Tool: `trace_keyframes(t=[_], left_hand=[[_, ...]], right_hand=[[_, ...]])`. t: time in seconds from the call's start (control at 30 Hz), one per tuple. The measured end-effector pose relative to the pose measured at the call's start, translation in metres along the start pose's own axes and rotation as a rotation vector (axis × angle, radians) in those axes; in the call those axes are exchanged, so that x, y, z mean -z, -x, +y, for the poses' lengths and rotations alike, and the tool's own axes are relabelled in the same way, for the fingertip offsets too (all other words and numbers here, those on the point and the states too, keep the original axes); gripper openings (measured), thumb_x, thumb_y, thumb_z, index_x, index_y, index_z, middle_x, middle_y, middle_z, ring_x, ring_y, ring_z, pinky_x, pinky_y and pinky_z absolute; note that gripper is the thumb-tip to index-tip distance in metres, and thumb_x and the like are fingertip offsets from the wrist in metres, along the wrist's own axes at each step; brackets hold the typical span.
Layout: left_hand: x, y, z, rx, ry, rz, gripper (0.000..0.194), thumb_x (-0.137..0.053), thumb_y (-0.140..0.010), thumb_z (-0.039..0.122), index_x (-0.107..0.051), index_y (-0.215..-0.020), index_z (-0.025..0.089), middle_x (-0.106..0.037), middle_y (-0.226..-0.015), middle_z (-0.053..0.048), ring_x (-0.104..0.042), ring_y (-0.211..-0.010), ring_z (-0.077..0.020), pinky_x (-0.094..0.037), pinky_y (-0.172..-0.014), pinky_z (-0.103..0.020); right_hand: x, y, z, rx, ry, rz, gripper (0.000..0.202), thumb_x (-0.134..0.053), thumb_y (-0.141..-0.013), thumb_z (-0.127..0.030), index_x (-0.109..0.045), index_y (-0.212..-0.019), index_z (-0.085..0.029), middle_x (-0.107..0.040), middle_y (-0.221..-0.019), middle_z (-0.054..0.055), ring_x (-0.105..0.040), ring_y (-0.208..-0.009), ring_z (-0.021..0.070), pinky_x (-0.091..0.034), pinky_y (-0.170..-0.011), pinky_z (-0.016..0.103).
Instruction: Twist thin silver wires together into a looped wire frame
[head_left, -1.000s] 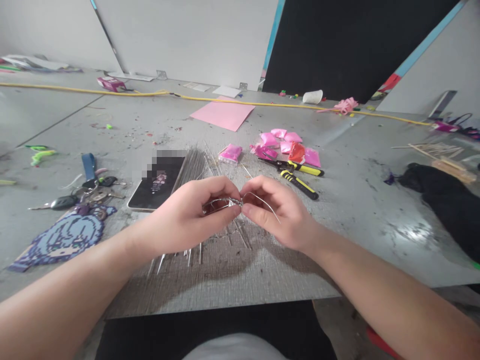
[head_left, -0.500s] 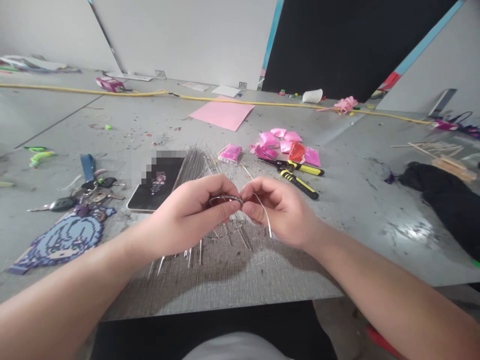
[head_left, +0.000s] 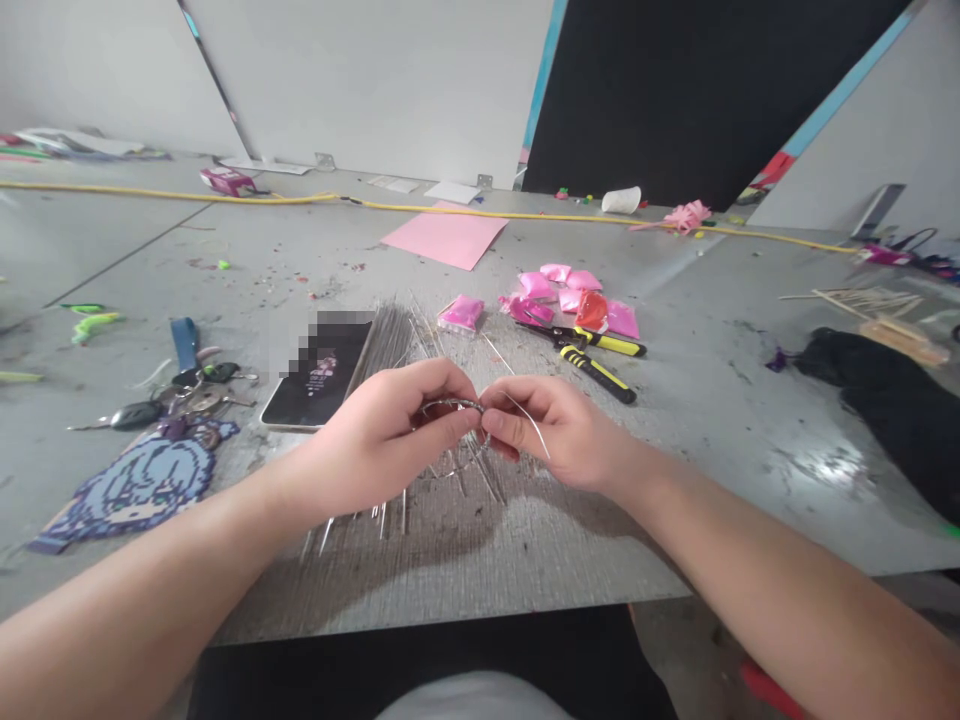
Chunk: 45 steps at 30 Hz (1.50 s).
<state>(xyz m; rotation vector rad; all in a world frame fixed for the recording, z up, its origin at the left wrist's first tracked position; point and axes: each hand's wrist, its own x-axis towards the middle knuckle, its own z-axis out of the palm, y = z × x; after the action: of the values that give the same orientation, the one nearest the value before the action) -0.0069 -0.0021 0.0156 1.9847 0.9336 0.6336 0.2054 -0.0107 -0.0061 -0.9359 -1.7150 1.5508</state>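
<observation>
My left hand (head_left: 405, 430) is closed, thumb and fingers pinching a ring of twisted silver wire (head_left: 450, 404). Fingertip to fingertip with it, my right hand (head_left: 559, 430) pinches the same wire where the two hands meet. A loose wire end (head_left: 531, 418) curves out over the right fingers. Parts of the ring are hidden behind the fingers. Beneath and behind the hands lies a bundle of straight thin wires (head_left: 386, 345), several scattered loose on the table. Pliers with black and yellow handles (head_left: 596, 372) rest just beyond my right hand.
A phone (head_left: 322, 370) lies left of the wires, near keys (head_left: 202, 398) and a pixel-pattern figure (head_left: 139, 480). Pink packets (head_left: 536, 288) and a pink sheet (head_left: 450, 240) are farther back. A yellow cord (head_left: 435, 210) crosses the table. Black cloth (head_left: 862, 390) lies at right.
Both hands keep their pinch on the wire. The right hand's fingers have shifted slightly, and the loose wire end has tilted a little. The whole view has moved slightly.
</observation>
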Motion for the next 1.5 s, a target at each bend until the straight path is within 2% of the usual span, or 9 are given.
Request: trace_keyframes(t=[0.17,0.37,0.5,0.6,0.77,0.87,1.0,1.3,1.5], left_hand=[[0.0,0.0,0.001,0.016,-0.014,-0.012,0.013,-0.052,-0.095,0.03,-0.056,-0.092,0.019,-0.053,-0.067,0.003,-0.05,-0.058,-0.0098,-0.038,-0.051,-0.021],[-0.003,0.0,-0.002,0.035,0.01,0.0,0.01,-0.052,-0.095,0.028,-0.057,-0.091,0.02,-0.054,-0.067,0.004,-0.05,-0.058,-0.0095,-0.036,-0.049,-0.021],[-0.003,0.0,-0.002,0.061,0.015,0.0,0.01,-0.052,-0.096,0.028,-0.056,-0.091,0.021,-0.053,-0.067,0.004,-0.051,-0.059,-0.0101,-0.037,-0.05,-0.021],[-0.003,-0.001,-0.003,0.079,0.009,0.004,0.011,-0.05,-0.096,0.03,-0.055,-0.093,0.021,-0.053,-0.068,0.003,-0.051,-0.06,-0.0108,-0.038,-0.051,-0.022],[0.001,-0.003,0.0,0.092,-0.05,0.003,0.011,-0.051,-0.095,0.029,-0.055,-0.092,0.02,-0.054,-0.069,0.003,-0.05,-0.06,-0.0105,-0.038,-0.052,-0.023],[0.002,-0.003,0.001,0.079,-0.053,0.002,0.01,-0.051,-0.095,0.029,-0.055,-0.091,0.02,-0.053,-0.07,0.003,-0.05,-0.06,-0.0103,-0.037,-0.052,-0.023],[0.001,-0.002,-0.001,0.07,-0.056,0.013,0.011,-0.051,-0.095,0.03,-0.056,-0.091,0.021,-0.052,-0.068,0.004,-0.05,-0.059,-0.0098,-0.035,-0.052,-0.023],[0.0,-0.002,-0.006,0.088,-0.063,0.025,0.011,-0.053,-0.095,0.032,-0.058,-0.09,0.023,-0.053,-0.067,0.005,-0.048,-0.059,-0.0092,-0.035,-0.051,-0.022],[-0.002,-0.003,-0.009,0.1,-0.084,0.018,0.011,-0.054,-0.095,0.033,-0.058,-0.091,0.024,-0.052,-0.066,0.006,-0.047,-0.057,-0.009,-0.033,-0.05,-0.022]], right_hand=[[-0.002,0.002,0.003,0.018,-0.021,0.041,0.021,-0.065,-0.091,-0.04,-0.06,-0.092,-0.019,-0.05,-0.07,-0.004,-0.046,-0.062,0.0105,-0.036,-0.055,0.024],[-0.002,0.003,0.007,0.105,0.061,0.082,0.018,-0.065,-0.092,-0.035,-0.057,-0.089,-0.019,-0.047,-0.073,-0.004,-0.038,-0.06,0.0093,-0.031,-0.052,0.024],[-0.002,0.003,0.004,0.166,0.195,0.11,0.017,-0.065,-0.092,-0.031,-0.057,-0.086,-0.018,-0.05,-0.075,-0.003,-0.042,-0.064,0.0096,-0.034,-0.056,0.024],[-0.004,0.002,0.003,0.152,0.237,0.137,0.016,-0.066,-0.091,-0.031,-0.059,-0.086,-0.018,-0.052,-0.073,-0.004,-0.044,-0.063,0.0096,-0.035,-0.056,0.024],[-0.008,0.0,0.006,0.129,0.257,0.237,0.017,-0.065,-0.091,-0.035,-0.062,-0.098,-0.019,-0.058,-0.08,-0.001,-0.051,-0.069,0.0115,-0.042,-0.063,0.026],[-0.009,0.0,0.007,0.149,0.232,0.245,0.02,-0.066,-0.091,-0.035,-0.061,-0.104,-0.021,-0.061,-0.087,0.001,-0.055,-0.074,0.0126,-0.045,-0.066,0.027],[-0.008,0.002,0.005,0.144,0.264,0.252,0.016,-0.067,-0.09,-0.034,-0.062,-0.098,-0.021,-0.06,-0.084,-0.001,-0.055,-0.072,0.0115,-0.046,-0.066,0.025],[-0.009,0.002,0.0,0.146,0.42,0.26,0.014,-0.067,-0.09,-0.029,-0.06,-0.085,-0.019,-0.058,-0.072,-0.004,-0.049,-0.061,0.0081,-0.039,-0.053,0.021],[-0.01,0.004,0.001,0.135,0.517,0.262,0.015,-0.066,-0.09,-0.029,-0.058,-0.083,-0.019,-0.056,-0.068,-0.004,-0.048,-0.061,0.0093,-0.034,-0.05,0.021]])
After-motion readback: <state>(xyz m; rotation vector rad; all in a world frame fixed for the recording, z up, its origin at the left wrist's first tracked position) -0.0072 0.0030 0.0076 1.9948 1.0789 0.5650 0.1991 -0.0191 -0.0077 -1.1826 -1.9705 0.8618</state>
